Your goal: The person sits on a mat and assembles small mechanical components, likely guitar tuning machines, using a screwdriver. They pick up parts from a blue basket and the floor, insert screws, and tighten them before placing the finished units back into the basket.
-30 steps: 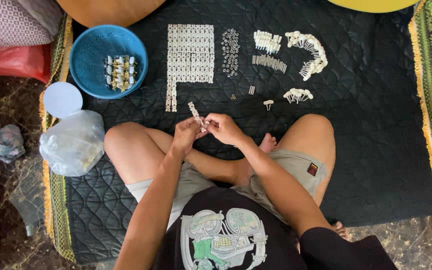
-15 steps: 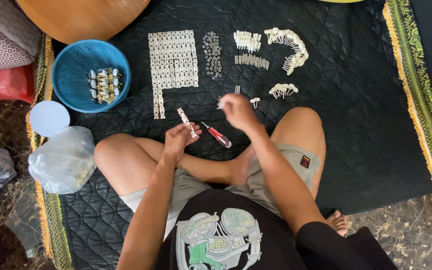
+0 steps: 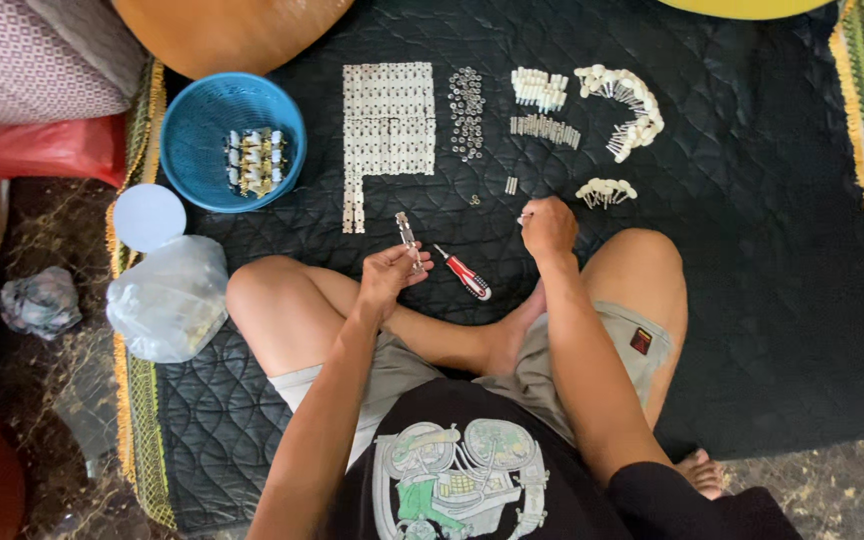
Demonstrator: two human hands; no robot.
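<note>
While the person sits cross-legged, everything lies on or beside one dark cover.

Mat: black quilted mat [image 3: 752, 300] with a green and yellow fringe, cut off at the top edge.
Bag: clear plastic bag [image 3: 167, 298] at the left edge of the mat; pale small things are inside, hard to make out.
Basket: round blue basket [image 3: 207, 110] above the bag; in it a small cluster of white and brass-coloured assembled parts [image 3: 254, 160].
Lid: round white lid [image 3: 148, 216] between basket and bag.
Plates: flat white plates in rows [image 3: 388, 120], right of the basket.
Rings: small metal rings [image 3: 467, 100] in a narrow patch beside the plates.
Pegs: white pegs [image 3: 627, 100] in a curved row, far right.
Screwdriver: red-handled screwdriver [image 3: 464, 273] lying on the mat between the hands.
Left hand: left hand [image 3: 390, 272] pinches a narrow metal strip [image 3: 409, 238], held upright over the knee.
Right hand: right hand [image 3: 549, 224] is closed, knuckles up, just beside loose pieces; what it holds is hidden.
</note>
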